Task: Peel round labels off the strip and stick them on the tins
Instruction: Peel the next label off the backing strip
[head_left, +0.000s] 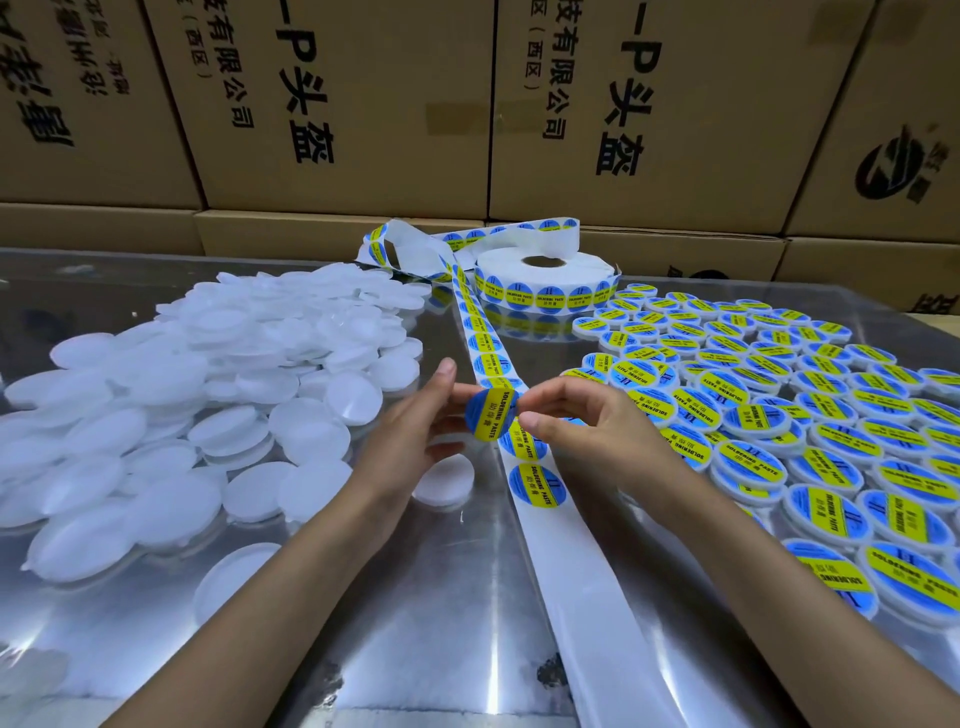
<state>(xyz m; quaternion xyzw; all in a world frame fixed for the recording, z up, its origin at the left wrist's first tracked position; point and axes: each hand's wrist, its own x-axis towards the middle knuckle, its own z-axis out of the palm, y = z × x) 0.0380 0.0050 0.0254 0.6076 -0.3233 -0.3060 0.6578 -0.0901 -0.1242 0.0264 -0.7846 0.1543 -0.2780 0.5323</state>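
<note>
Mid-peel. Left hand (415, 421) and right hand (571, 415) meet at frame centre over the strip (519, 499). Both pinch one label (491, 415), blue/yellow, its face tipped toward the camera; it looks mostly lifted off the backing, though I can't tell if the lower edge is free. Left fingers curl behind it, and the right thumb and forefinger nip its 3 o'clock edge, likely to keep the adhesive off skin.

Strip runs from the roll (545, 283) at 12 o'clock down to 6, so peeled backing feeds toward the person.

Bare tins (182, 395) are heaped at 9 o'clock, labelled tins (831, 452) spread at 3: in left, out right. One bare tin (447, 480) sits just under the left hand at 6, probably the next target.
</note>
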